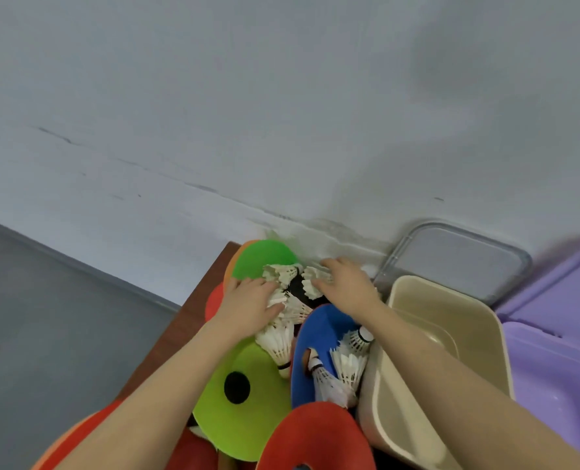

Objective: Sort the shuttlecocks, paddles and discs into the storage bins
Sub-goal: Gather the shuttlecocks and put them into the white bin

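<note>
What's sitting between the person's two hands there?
In the head view, a cluster of white shuttlecocks over something black lies between the left hand and the right hand; both hands touch the feathers.
</note>
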The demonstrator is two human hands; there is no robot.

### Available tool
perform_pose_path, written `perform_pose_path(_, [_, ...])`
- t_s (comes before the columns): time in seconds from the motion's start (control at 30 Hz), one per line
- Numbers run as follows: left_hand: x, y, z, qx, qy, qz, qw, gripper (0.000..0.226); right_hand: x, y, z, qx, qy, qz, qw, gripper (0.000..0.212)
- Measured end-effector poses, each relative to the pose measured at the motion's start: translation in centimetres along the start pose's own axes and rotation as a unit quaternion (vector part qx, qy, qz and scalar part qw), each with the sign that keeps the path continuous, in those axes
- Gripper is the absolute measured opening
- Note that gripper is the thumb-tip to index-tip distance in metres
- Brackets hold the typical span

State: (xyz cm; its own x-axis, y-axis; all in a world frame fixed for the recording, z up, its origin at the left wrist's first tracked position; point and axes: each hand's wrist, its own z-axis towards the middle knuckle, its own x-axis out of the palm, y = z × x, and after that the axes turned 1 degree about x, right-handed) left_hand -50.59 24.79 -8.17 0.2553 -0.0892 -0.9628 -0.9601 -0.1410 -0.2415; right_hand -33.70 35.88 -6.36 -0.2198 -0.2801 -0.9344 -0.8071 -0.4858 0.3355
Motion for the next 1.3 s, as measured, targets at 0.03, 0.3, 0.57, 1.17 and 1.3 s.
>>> perform_pose_path(0.03, [0.3, 0.2, 0.1, 0.004, 0.019, -0.003, 1.0, 0.052, 0.6, -0.1, 0.5, 0.006, 0.017, -0.007, 1.0, 0.05])
perform_pose_path(0.3, [1.4, 0.5, -0.1, -0.014, -0.014, -0.105, 0.994, 0.046, 2.4, -0.4, 1.1, 0.005, -0.033, 0.003, 0.999, 0.026])
perform_pose_path(0.57, [1.2, 0.1, -0.9, -0.007, 0.025, -0.017, 1.0, 0.054, 1.8, -0.4, 0.3, 0.034, -0.106, -0.024, 0.994, 0.022])
perform_pose_path(1.17, [-5.6, -5.9, -4.5, 0.051, -0.258, -0.107, 0.959, 0.048, -6.0, -2.6, -10.9, -0.117, -0.4, 0.118, 0.901, 0.015])
perform_pose_path(1.3, [-7.1, -11.2, -6.0, 0.118, -0.297, -0.123, 0.939, 0.046, -8.8, -6.0, -16.5, -0.079, -0.416, 0.121, 0.898, 0.018])
